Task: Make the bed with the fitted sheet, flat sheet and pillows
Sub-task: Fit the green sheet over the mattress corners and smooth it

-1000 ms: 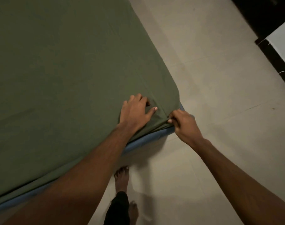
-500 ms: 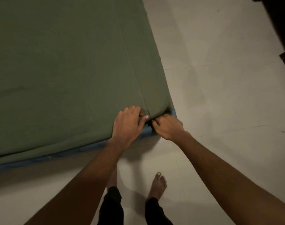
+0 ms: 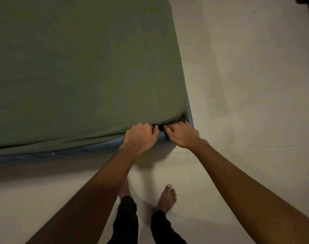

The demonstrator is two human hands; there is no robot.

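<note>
Where the green fitted sheet (image 3: 80,67) is gripped at its hem by curled left hand (image 3: 141,136) and right hand (image 3: 182,134), blue mattress (image 3: 90,149) is exposed just below; near-right corner lies nearer right hand.

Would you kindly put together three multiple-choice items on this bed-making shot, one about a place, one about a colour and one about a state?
1. Where are the left hand and right hand? A) at the mattress's near right corner B) at its far left corner C) mid-bed
2. What colour is the fitted sheet? A) white B) olive green C) red
3. What state are the hands in? A) flat and open B) curled on the sheet's edge C) hanging loose
Key: 1A, they meet at that corner beside the floor; 2B, green cloth covers the blue mattress; 3B, both curl on the hem.
</note>
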